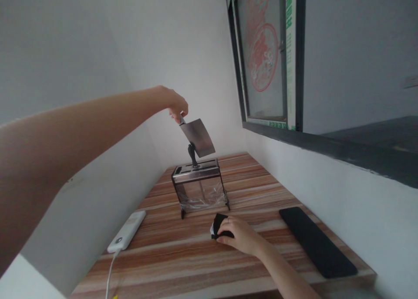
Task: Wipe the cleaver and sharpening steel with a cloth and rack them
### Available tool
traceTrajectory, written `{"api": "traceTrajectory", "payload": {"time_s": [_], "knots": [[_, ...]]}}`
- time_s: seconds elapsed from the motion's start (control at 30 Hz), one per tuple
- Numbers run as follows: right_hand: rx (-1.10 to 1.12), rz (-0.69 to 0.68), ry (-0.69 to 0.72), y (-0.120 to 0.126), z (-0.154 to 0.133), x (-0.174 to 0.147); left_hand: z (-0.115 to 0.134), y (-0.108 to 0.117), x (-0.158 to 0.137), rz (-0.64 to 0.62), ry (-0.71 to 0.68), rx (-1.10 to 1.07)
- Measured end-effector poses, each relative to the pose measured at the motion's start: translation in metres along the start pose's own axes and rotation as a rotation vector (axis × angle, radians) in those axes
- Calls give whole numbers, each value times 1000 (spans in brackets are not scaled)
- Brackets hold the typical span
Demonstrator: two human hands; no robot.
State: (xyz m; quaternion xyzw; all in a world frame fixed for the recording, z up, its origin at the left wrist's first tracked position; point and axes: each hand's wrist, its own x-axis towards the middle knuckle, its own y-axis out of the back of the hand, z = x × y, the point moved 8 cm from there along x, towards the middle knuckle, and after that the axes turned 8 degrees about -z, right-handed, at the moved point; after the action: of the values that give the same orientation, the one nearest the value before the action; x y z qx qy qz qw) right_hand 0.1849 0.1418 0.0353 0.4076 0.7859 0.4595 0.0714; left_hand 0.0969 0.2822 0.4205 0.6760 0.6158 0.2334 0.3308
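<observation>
Where the broad grey metal cleaver (pixel 200 137) sloped: down right above the clear-fronted metal rack (pixel 197 174); left hand (pixel 178 104) clasped its handle.
Right hand (pixel 240 236): pinched black material (pixel 220 221), near.

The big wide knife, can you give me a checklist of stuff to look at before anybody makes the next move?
1. Left hand holds the wide knife by its handle end: ok.
2. Blade not touching the black handle sticking up from the block: cannot tell, they overlap in this view.
3. Block standing upright on the table: ok.
4. Right hand away from the blade: ok, it's lower down, at the black item.
5. White power strip apart from the block: ok.
</observation>
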Motion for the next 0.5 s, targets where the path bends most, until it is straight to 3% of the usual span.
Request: {"api": "traceTrajectory", "payload": {"time_s": [0.3, 0.5], "knots": [[1, -2, 6, -1, 1, 1, 9, -16, 7, -11, -63, 184], [2, 2, 2, -2, 2, 1, 10, -16, 7, -43, -54, 249]]}}
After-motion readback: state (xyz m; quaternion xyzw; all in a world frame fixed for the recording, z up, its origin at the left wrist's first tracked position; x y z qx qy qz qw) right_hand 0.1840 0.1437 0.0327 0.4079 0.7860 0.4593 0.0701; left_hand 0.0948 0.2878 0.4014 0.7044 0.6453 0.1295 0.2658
